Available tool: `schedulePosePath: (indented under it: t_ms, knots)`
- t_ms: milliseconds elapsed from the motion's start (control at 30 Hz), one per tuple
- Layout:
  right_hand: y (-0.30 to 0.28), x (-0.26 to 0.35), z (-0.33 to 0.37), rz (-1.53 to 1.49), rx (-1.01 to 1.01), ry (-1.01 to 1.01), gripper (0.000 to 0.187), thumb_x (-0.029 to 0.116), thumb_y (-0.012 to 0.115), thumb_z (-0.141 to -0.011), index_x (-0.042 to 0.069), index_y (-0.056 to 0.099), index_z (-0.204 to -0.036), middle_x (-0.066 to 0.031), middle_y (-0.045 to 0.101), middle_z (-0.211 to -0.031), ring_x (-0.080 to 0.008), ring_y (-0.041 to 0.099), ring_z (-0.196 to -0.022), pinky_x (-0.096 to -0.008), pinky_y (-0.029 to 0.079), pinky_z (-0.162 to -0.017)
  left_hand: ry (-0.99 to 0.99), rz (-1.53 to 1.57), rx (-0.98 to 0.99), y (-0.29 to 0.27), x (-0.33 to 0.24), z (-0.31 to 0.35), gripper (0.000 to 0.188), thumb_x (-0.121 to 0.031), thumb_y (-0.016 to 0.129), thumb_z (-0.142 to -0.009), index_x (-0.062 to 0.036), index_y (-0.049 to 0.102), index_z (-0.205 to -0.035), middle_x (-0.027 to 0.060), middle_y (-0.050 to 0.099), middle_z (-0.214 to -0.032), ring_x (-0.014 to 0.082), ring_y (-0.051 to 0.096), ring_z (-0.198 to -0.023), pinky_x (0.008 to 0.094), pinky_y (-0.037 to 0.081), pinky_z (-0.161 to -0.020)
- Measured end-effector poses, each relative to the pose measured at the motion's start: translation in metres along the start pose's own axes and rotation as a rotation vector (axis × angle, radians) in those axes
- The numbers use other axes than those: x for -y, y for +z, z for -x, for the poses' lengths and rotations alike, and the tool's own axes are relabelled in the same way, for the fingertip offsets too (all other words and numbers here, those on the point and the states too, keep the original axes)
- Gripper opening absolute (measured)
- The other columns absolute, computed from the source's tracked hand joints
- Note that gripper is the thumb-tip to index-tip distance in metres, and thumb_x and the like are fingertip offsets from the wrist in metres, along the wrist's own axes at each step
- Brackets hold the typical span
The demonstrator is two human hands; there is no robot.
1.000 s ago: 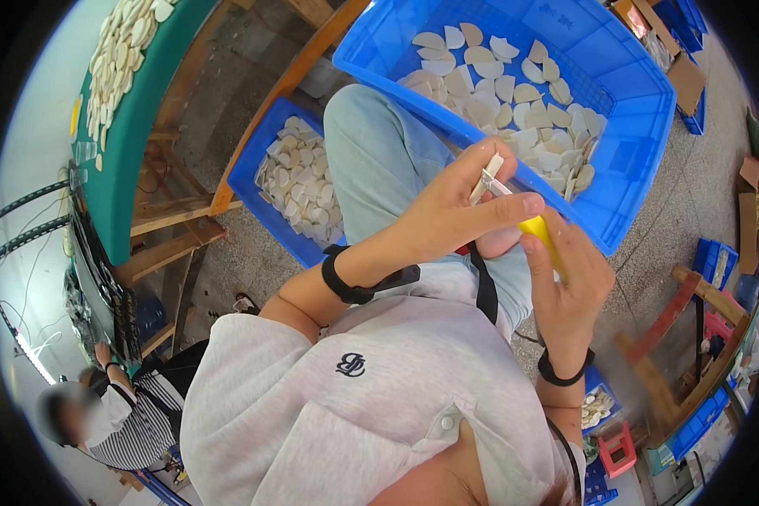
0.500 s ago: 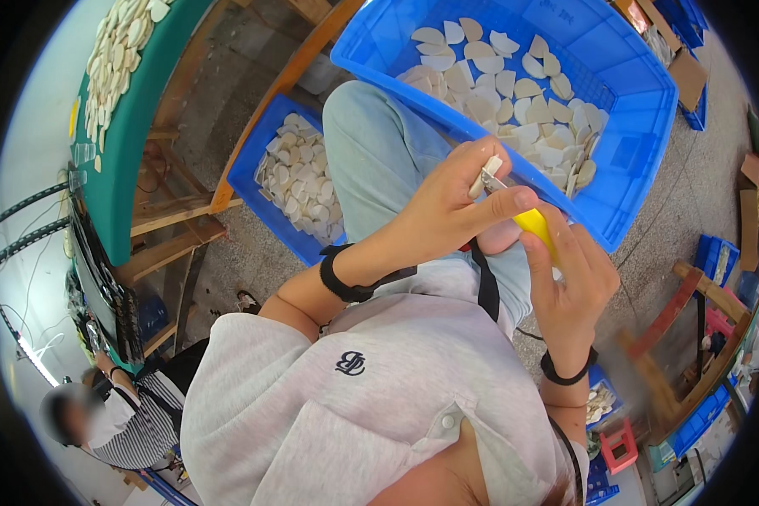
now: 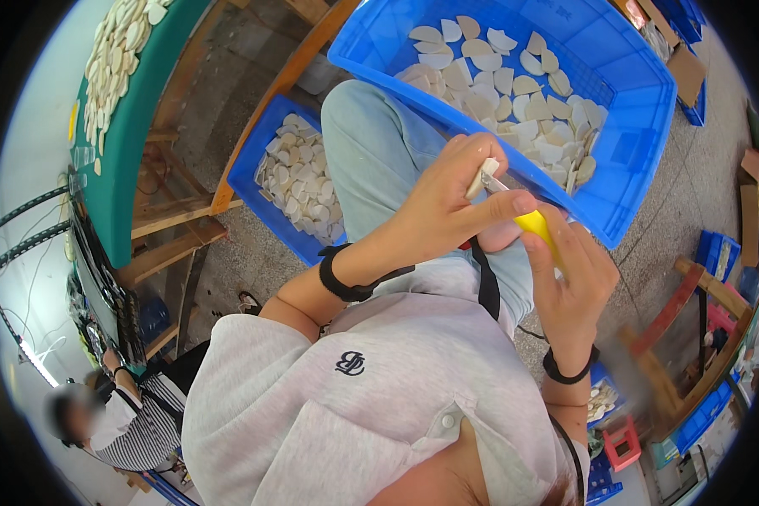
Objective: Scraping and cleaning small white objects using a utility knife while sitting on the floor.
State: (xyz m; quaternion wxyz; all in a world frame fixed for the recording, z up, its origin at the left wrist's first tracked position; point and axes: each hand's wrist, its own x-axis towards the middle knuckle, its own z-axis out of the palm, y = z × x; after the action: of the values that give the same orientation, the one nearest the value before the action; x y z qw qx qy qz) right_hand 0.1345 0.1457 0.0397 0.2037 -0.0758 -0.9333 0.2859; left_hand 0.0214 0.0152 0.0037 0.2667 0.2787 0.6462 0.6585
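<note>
My left hand (image 3: pixel 451 194) is closed around a small off-white half-round piece (image 3: pixel 480 180), held edge-up between thumb and fingers. Closed on the yellow handle of a knife (image 3: pixel 535 225), my right hand (image 3: pixel 578 282) brings its short metal blade against that piece. My left thumb reaches across beside the handle. Both hands are over my lap, by the near edge of a large blue bin (image 3: pixel 645 160). Inside the bin lie many similar flat half-round pieces (image 3: pixel 527 105).
A smaller blue bin (image 3: pixel 244 160) full of pale pieces stands on the floor left of my knee. A green-topped table (image 3: pixel 156 101) carries more pieces at far left. Wooden frames, a red stool (image 3: pixel 621 444) and a cardboard box (image 3: pixel 751 198) are around. Another person (image 3: pixel 135 422) sits at lower left.
The held piece has turned slightly in my left fingers, and the blade has shifted a little against it. Both hands stay in nearly the same place.
</note>
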Motion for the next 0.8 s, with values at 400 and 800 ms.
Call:
schedulePosePath:
  t_ms: [400, 800]
  knots:
    - [0.000, 0.005, 0.002, 0.069, 0.005, -0.011, 0.031, 0.021, 0.072, -0.071, 0.008, 0.065, -0.099, -0.0021, 0.048, -0.059, -0.0166, 0.046, -0.045, -0.0283, 0.034, -0.042, 0.133, -0.140, -0.073, 0.000, 0.000, 0.001, 0.036, -0.036, 0.066, -0.078, -0.0046, 0.049, -0.078, 0.0056, 0.046, -0.075, 0.0215, 0.039, -0.074, 0.0306, 0.033, -0.066]
    - [0.003, 0.003, -0.003, -0.101, -0.238, 0.303, 0.021, 0.013, 0.064, -0.081, -0.001, 0.063, -0.098, -0.0086, 0.059, -0.072, -0.0133, 0.050, -0.057, -0.0239, 0.039, -0.052, -0.185, 0.254, -0.037, -0.002, -0.003, -0.002, 0.028, -0.034, 0.049, -0.086, -0.0070, 0.049, -0.077, 0.0038, 0.046, -0.078, 0.0127, 0.041, -0.073, 0.0260, 0.034, -0.066]
